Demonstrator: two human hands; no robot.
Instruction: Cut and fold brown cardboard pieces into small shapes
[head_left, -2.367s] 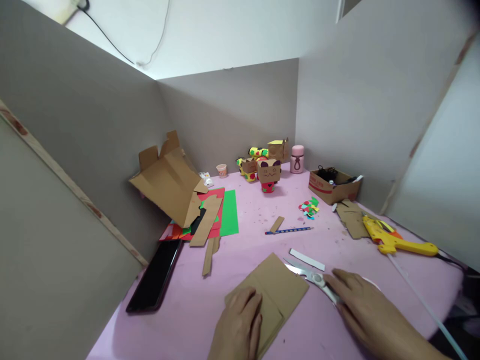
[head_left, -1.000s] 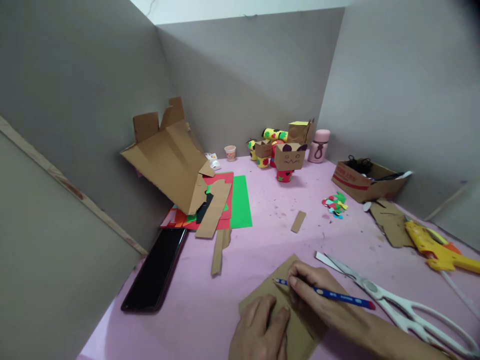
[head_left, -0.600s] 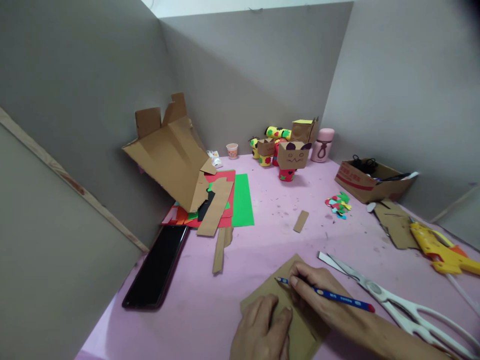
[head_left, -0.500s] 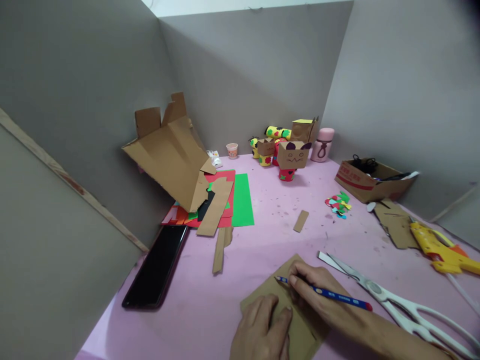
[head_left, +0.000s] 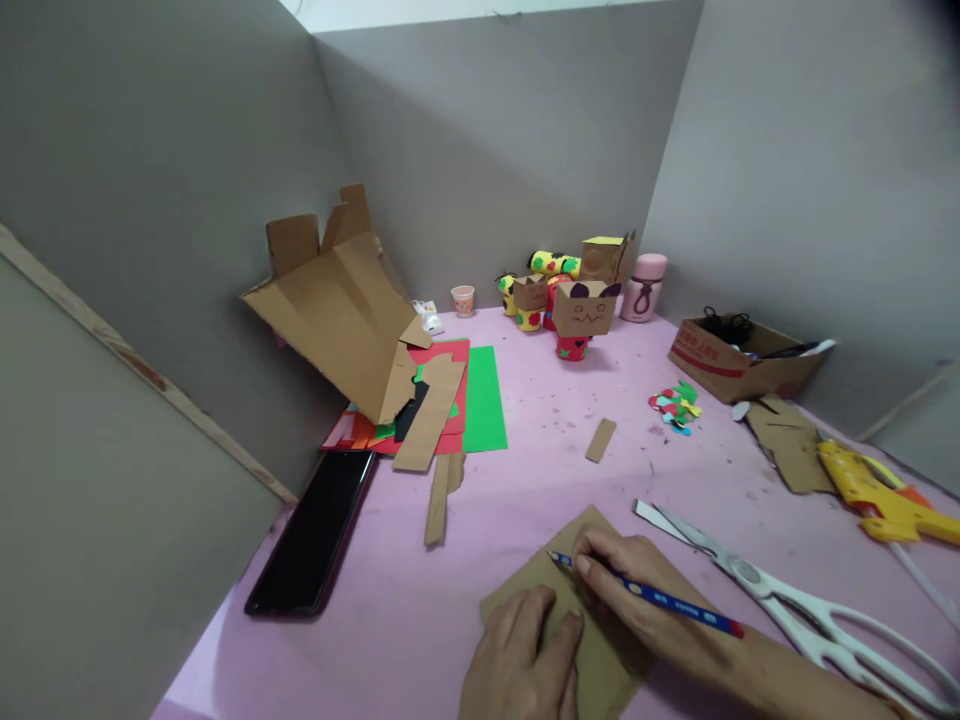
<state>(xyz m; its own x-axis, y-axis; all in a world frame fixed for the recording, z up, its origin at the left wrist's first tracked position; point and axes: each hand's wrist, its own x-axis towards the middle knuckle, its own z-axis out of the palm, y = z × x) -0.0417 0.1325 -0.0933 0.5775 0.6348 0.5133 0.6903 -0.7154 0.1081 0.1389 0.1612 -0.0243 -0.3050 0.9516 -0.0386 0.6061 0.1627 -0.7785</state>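
A piece of brown cardboard [head_left: 581, 535] lies flat on the pink table in front of me. My left hand [head_left: 523, 650] rests on its near left part, fingers laid flat against the surface. In my right hand [head_left: 619, 575] is a blue pencil [head_left: 679, 601] with a red end, pinched between thumb and fingers. The pencil's tip touches or hovers just over the cardboard near its far left edge; which of the two I cannot tell. White-handled scissors [head_left: 750, 575] lie slightly open, just right of my right hand.
A black phone [head_left: 315, 535] lies left, near coloured paper [head_left: 486, 400] and a propped cardboard box [head_left: 330, 315]. A yellow glue gun [head_left: 874, 490] and an open box [head_left: 739, 365] stand right. Cat-faced cardboard figures [head_left: 583, 312], a pink bottle [head_left: 643, 290] and paper scraps [head_left: 675, 405] sit farther back.
Almost nothing differs. My right hand and the pencil have shifted very slightly on the cardboard; my left hand stays in place. The view has moved a little.
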